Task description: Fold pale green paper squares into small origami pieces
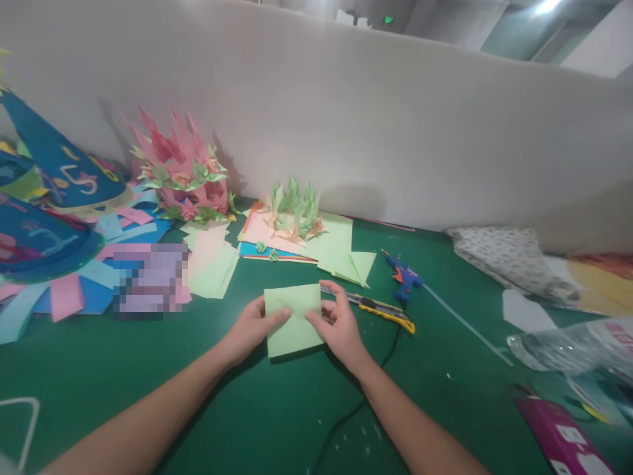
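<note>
Item: green paper sheet (pixel 294 335), qty 1, approx. square, ctr of frame just below the middle, face tilted toward the viewer, appears lifted off the green table (pixel 237 422). L hand (pixel 250 330): thumb flat on the front face, other fingers behind the L edge, pinched on the sheet. R hand (pixel 341 323): thumb on the front near the R edge, index finger arched by the top R corner, rest curled behind; also pinched on the sheet. Handling (est.): v. light, semi-stiff, prob. dry w/ fair grip; creases & dents easily, tears if pulled hard. Best hold: opp. side edges, thumb front, fingers back, light press. Single ply or folded: can't tell. Containers: clear plastic bottle (pixel 554 348), R edge of frame, lying on its side, contents n/a to the eye; purple box (pixel 548 419), lower R corner, w/ pale panels, contents not visible. Adj.: yellow-handled cutter (pixel 390 315), just beyond R hand; blue glue gun (pixel 408 280), R of ctr, near the cutter.
</note>
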The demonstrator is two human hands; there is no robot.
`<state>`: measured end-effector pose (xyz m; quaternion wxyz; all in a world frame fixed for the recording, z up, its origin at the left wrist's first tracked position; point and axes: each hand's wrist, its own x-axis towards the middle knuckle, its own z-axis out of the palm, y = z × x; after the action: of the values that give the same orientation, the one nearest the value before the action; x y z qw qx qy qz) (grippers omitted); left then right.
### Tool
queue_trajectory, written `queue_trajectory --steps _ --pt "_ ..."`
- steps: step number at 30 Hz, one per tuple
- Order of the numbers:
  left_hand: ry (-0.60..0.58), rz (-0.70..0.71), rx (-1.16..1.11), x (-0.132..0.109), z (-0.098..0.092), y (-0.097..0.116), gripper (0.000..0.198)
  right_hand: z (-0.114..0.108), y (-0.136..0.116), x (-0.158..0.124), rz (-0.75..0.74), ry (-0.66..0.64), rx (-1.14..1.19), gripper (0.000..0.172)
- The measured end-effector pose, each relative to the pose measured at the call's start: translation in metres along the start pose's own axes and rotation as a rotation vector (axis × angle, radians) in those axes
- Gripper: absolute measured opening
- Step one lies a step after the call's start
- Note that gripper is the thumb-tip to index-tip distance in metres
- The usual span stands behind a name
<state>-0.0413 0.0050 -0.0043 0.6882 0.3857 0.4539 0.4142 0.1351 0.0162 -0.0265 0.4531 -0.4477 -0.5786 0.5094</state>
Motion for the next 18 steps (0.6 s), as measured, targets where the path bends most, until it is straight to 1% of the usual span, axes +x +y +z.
queue_trajectory --steps 2,6,9,11,12,16,18 --pt "0.027 0.000 -0.007 0.000 0.001 0.000 0.040 0.002 -0.001 0.000 0.021 -0.010 0.075 0.044" --pt "0.079 0.034 -0.048 0.001 0.002 0.000 0.034 0.003 -0.004 -0.001 0.022 -0.010 0.121 0.034" --pt "0.111 0.059 -0.053 0.002 0.001 0.001 0.031 0.001 -0.006 -0.001 -0.040 -0.027 0.025 0.018" --pt "0.144 0.068 -0.037 0.002 -0.001 0.003 0.032 -0.001 -0.009 -0.002 -0.102 -0.078 -0.072 0.004" --pt "0.161 0.069 -0.028 0.002 -0.001 0.004 0.032 -0.003 -0.010 -0.002 -0.129 -0.120 -0.108 0.006" --pt "0.207 0.076 0.000 0.004 -0.003 0.004 0.030 -0.005 -0.015 -0.005 -0.189 -0.335 -0.211 0.039" --pt "0.219 0.098 0.007 0.005 -0.003 0.004 0.030 -0.004 -0.016 -0.006 -0.242 -0.400 -0.270 0.053"
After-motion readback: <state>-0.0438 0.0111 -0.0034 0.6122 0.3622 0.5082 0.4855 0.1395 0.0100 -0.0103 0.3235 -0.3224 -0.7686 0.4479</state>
